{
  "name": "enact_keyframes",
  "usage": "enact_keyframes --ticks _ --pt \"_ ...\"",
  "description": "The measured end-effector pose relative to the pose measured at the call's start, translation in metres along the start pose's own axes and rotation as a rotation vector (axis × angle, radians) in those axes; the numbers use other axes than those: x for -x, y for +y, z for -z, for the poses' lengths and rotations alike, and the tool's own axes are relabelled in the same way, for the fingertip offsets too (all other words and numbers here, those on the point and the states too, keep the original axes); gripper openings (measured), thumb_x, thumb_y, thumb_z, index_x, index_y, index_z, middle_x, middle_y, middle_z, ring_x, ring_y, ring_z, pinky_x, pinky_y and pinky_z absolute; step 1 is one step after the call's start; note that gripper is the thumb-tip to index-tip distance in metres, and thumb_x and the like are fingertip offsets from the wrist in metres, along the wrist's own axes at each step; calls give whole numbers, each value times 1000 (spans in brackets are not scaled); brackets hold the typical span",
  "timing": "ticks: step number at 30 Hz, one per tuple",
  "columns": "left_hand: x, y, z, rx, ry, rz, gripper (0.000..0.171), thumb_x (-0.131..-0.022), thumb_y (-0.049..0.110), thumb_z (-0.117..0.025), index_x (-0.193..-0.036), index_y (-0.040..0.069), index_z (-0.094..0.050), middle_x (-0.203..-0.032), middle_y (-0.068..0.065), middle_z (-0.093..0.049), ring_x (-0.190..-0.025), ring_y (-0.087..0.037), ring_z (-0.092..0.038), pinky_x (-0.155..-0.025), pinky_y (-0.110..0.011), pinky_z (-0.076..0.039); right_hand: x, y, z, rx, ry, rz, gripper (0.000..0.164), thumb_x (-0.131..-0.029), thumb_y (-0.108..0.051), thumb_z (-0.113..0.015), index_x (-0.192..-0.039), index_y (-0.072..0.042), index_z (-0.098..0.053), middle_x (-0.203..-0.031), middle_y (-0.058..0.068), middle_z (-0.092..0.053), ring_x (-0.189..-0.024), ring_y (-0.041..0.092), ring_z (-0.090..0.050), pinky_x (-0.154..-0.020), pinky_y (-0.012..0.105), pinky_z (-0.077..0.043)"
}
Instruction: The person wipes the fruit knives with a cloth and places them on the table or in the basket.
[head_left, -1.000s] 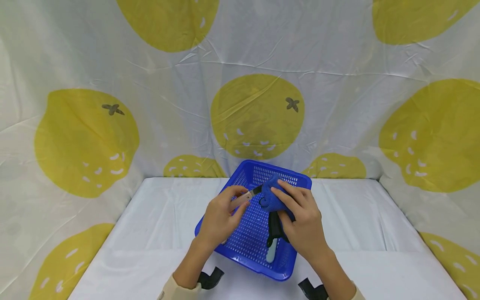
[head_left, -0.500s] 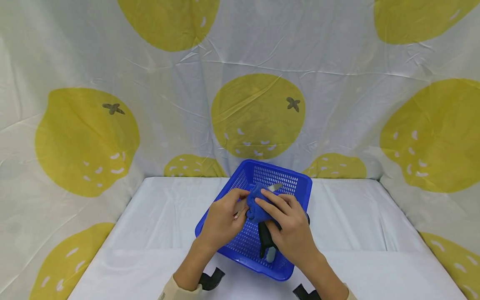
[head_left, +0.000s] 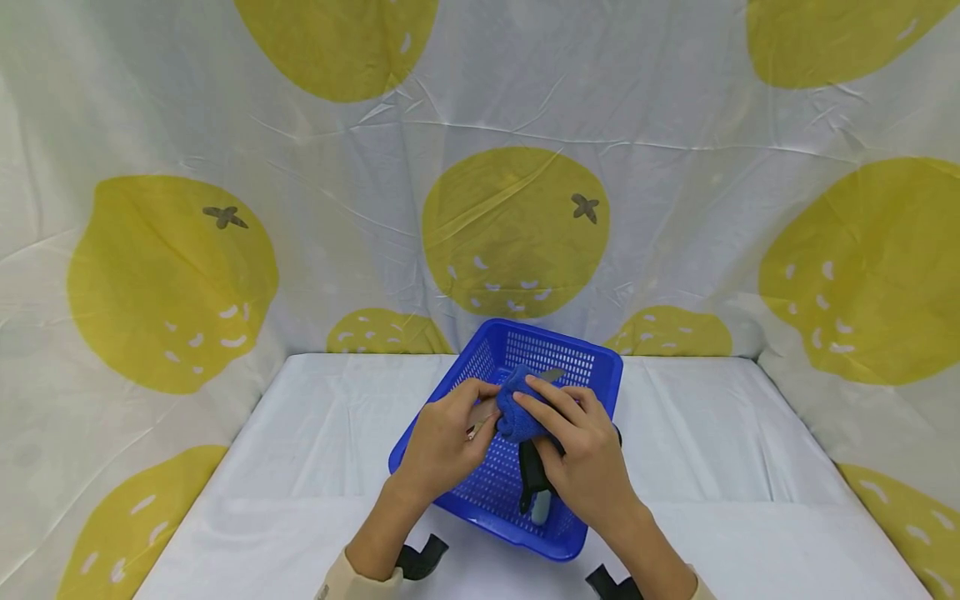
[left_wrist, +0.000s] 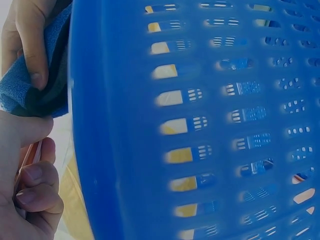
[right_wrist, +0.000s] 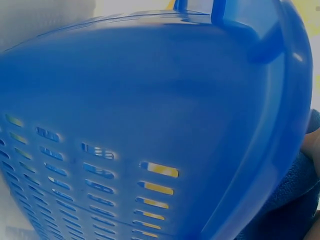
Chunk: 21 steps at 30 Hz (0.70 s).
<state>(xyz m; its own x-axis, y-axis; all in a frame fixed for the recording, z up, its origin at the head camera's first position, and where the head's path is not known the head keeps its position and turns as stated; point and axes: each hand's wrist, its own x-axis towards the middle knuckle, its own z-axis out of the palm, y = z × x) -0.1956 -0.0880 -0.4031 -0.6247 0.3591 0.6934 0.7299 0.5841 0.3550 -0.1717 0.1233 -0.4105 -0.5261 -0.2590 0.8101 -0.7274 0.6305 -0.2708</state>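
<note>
My left hand (head_left: 447, 433) pinches the pale handle of a knife (head_left: 552, 375) over the basket. The knife's silvery tip sticks out past the far side of a blue cloth (head_left: 517, 408). My right hand (head_left: 585, 454) holds this cloth around the blade, fingers spread on top and thumb below, so most of the blade is hidden. A black piece (head_left: 532, 475) hangs under the cloth. In the left wrist view, the cloth (left_wrist: 37, 82) shows a fuzzy blue face and a dark edge, right above the left fingers.
Beneath both hands a blue perforated plastic basket (head_left: 550, 550) stands at an angle on a white-covered table (head_left: 697, 433). In it lies an object with a light blue-grey rounded end (head_left: 541, 508). Behind hangs a white curtain (head_left: 660, 242) with yellow lemons.
The right hand and cloth have moved left along the knife, toward the left hand; the blade tip now shows beyond the cloth. The left hand has hardly moved. Over the last half second little differs.
</note>
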Motion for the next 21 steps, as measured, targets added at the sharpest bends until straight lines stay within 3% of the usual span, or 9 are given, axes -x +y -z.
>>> enact_keyframes --ticks 10,21 --pt "1 -1 0 25 0 -19 26 -94 11 -74 -118 7 -65 -111 -7 -76 -87 -15 -75 -73 -26 -62 -2 8 5 22 23 -9 51 -83 3 -76 -129 -18 -73 -140 4 -66 -109 27 -59 -88 46 -58" --pt "0 0 4 47 -26 39 26 -95 15 -75 -118 9 -65 -113 -6 -75 -89 -13 -75 -73 -22 -61 -4 23 20 73 45 -93 50 -85 2 -77 -130 -19 -73 -142 3 -65 -115 28 -58 -92 48 -58"
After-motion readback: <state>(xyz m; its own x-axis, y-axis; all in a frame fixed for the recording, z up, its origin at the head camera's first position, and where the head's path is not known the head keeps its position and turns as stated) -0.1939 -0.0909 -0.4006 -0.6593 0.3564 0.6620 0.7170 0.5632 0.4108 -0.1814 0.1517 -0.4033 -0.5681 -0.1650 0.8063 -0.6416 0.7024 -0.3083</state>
